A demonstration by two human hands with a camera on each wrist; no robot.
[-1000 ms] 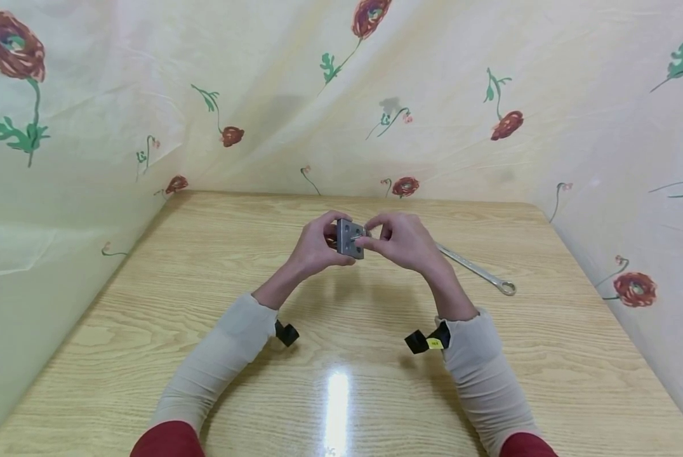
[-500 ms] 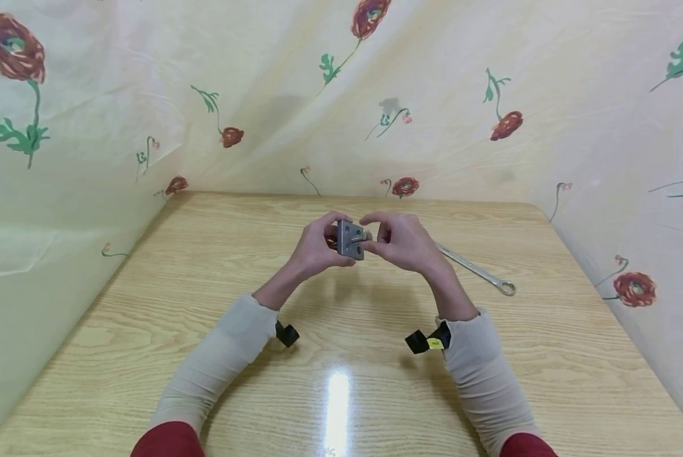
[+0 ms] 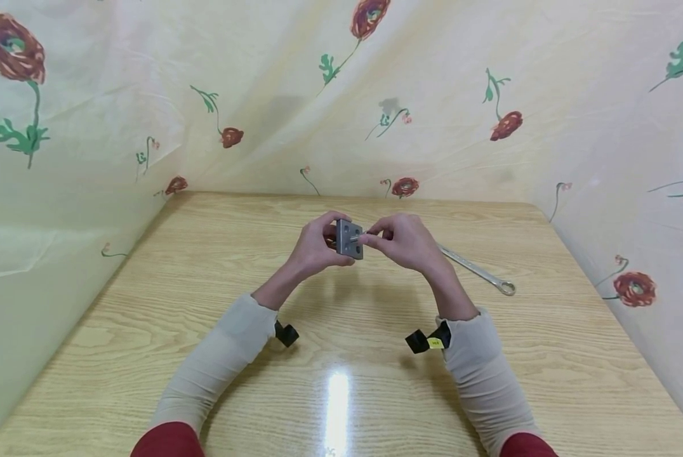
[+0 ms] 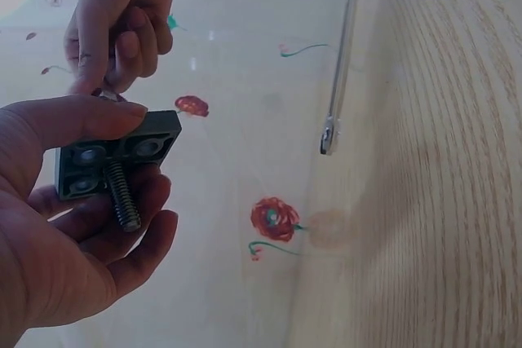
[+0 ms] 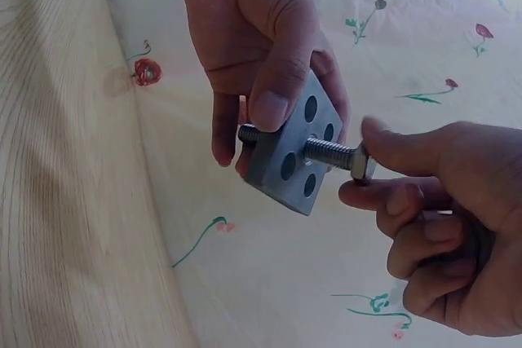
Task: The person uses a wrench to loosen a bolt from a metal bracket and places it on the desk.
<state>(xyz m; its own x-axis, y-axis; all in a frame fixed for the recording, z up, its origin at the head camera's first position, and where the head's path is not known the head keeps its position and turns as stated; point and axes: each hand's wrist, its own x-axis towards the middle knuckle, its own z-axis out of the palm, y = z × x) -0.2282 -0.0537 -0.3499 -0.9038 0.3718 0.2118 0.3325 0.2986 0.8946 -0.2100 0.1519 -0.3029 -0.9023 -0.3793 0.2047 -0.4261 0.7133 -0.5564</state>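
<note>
My left hand (image 3: 314, 246) holds a small square metal plate (image 5: 273, 160) by its edges, thumb on one side and fingers behind, raised over the table. Holes sit near the plate's corners. Through its middle runs a threaded bolt (image 5: 330, 155); its hex head stands well off the face on the right-hand side. In the left wrist view the bolt's threaded end (image 4: 122, 201) sticks out of the other face, above the curled fingers. Thumb and index finger of my right hand (image 3: 404, 240) pinch the bolt head, the other fingers folded into the palm.
A long combination wrench (image 3: 478, 270) lies on the wood-grain table (image 3: 261, 393), right of and partly behind the right hand. Flower-printed cloth (image 3: 273, 127) hangs along the table's back and sides. Black camera mounts (image 3: 287, 334) sit at both wrists.
The right thumb and index finger, spread apart at the bolt head half a second ago, have closed on it again. The left hand and plate stay nearly still.
</note>
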